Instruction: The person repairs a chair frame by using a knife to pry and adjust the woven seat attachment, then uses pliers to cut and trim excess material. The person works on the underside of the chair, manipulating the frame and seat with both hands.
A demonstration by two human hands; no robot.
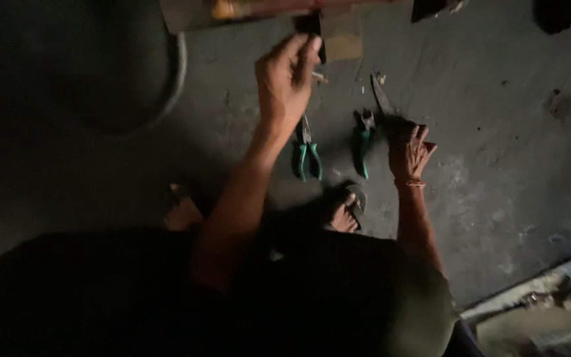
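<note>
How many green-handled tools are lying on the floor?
2. One pair of pliers lies just below the left hand; a second green-handled tool lies beside the right hand. Dark areas may hide more.

Green-handled pliers [306,155], second green-handled pair [362,142]; grey floor [497,132]; orange wristband [412,184].

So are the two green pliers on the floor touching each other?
Apart. The head view shows bare grey floor between the left pliers and the right pliers; the left hand is raised above them, and the right hand is beside the right pair.
</note>
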